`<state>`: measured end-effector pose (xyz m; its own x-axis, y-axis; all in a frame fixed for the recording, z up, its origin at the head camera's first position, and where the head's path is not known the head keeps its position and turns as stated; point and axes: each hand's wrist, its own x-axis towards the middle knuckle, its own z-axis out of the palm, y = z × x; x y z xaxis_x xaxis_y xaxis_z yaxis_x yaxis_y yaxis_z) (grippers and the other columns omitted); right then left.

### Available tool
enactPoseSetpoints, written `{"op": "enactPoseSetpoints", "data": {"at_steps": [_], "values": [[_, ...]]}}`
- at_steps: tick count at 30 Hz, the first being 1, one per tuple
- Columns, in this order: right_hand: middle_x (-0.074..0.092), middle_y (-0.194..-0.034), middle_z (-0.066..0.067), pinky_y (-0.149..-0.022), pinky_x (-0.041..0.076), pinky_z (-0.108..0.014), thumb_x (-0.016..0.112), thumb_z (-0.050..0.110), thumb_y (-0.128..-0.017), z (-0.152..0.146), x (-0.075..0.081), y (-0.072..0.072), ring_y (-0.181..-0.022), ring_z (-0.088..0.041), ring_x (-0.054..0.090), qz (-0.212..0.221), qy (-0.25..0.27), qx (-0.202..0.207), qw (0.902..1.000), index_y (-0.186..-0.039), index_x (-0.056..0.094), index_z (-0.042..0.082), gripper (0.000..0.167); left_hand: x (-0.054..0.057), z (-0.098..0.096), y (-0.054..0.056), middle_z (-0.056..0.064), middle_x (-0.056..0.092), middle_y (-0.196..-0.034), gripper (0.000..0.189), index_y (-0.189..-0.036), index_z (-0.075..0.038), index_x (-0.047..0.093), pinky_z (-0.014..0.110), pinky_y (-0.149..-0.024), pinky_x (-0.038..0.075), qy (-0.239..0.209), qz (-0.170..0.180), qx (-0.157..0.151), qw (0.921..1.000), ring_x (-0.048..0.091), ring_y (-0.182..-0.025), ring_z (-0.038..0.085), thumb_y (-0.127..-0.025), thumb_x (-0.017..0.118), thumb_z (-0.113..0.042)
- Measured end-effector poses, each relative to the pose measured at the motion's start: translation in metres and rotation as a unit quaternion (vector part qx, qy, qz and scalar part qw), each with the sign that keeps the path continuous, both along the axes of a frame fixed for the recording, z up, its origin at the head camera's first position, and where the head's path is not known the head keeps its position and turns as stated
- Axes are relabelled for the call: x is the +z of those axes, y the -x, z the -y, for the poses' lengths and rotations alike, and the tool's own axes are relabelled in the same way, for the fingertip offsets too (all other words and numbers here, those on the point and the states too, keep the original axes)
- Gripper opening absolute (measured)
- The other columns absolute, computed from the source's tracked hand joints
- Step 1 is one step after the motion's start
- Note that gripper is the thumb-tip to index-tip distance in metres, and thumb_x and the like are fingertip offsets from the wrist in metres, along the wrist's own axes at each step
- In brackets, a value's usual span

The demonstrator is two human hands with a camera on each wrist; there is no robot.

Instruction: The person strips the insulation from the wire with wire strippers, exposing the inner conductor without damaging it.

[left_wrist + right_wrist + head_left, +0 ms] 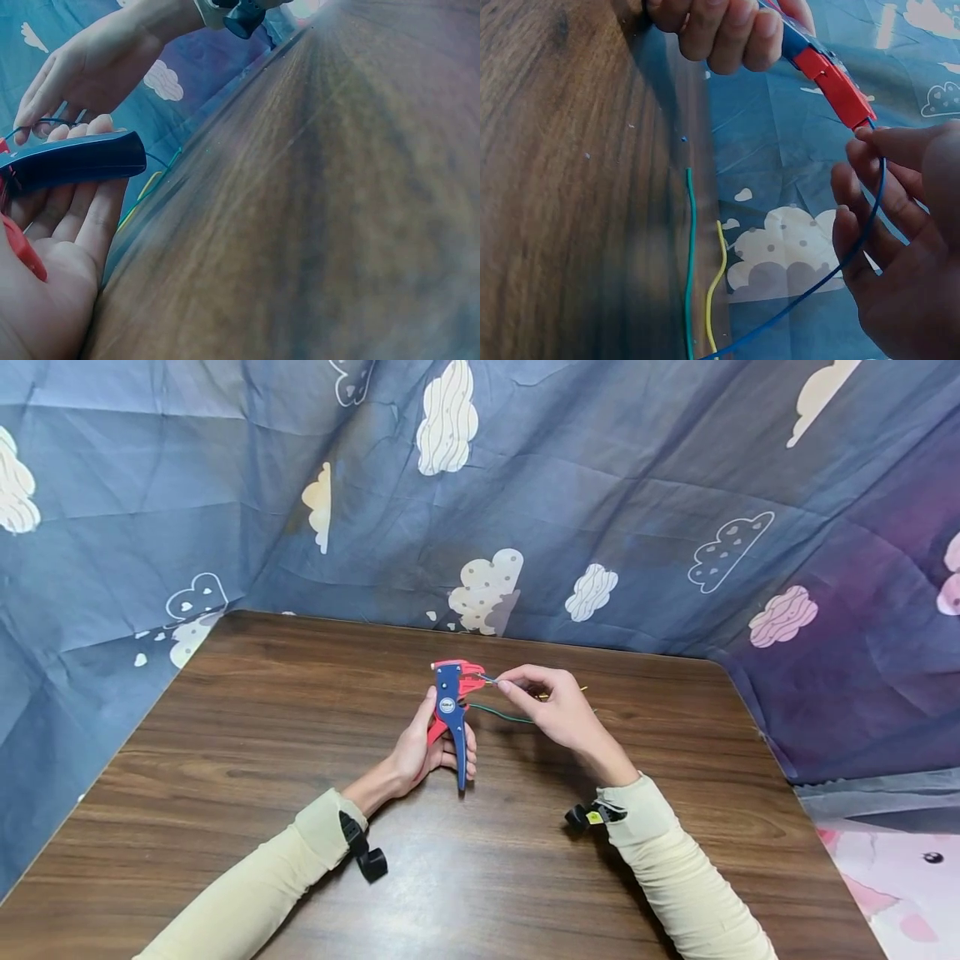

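Note:
My left hand (414, 752) grips a wire stripper (448, 687) with blue body and red jaws, held upright above the table. Its fingers lie around the blue handle (82, 159), and a red lever (24, 251) rests against the palm. Thumb and fingertips of my right hand (562, 708) pinch a blue wire (879, 187) close to its end. That end sits right at the red jaws of the stripper. From the pinch the blue wire curves down past the right palm toward the table.
On the wooden table (420, 877) lie a green wire (691, 255) and a yellow wire (709, 300), below and behind the right hand. A few tiny scraps, one a blue bit (683, 139), are scattered nearby. A cloud-patterned cloth (375, 585) hangs beyond the table's far edge.

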<state>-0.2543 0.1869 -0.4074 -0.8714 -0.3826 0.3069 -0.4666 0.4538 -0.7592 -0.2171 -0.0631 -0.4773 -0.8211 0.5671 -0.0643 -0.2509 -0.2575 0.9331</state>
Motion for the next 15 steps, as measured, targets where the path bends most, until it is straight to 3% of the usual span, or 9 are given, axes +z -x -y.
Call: {"op": "enactPoseSetpoints", "data": {"at_steps": [7, 15], "values": [[0.08, -0.098, 0.002, -0.064, 0.051, -0.028, 0.076, 0.034, -0.104, -0.007, 0.009, -0.005, -0.076, -0.017, 0.063, -0.01, -0.01, -0.005, 0.9999, -0.109, 0.083, 0.031, 0.009, 0.0, -0.001, -0.001, 0.02, 0.068, -0.097, 0.11, -0.114, 0.016, 0.056, 0.042, -0.081, 0.067, -0.004, 0.01, 0.007, 0.9999, 0.076, -0.08, 0.025, -0.104, 0.006, -0.082], [0.075, -0.089, 0.01, -0.061, 0.05, -0.025, 0.08, 0.024, -0.1, -0.011, 0.004, -0.011, -0.07, -0.012, 0.06, -0.054, -0.08, 0.003, 0.9954, -0.107, 0.085, 0.025, 0.008, -0.001, -0.001, 0.001, 0.013, 0.07, -0.093, 0.103, -0.107, 0.004, 0.061, 0.041, -0.08, 0.067, -0.01, 0.018, 0.015, 0.9997, 0.076, -0.078, 0.024, -0.103, 0.007, -0.084]]}}
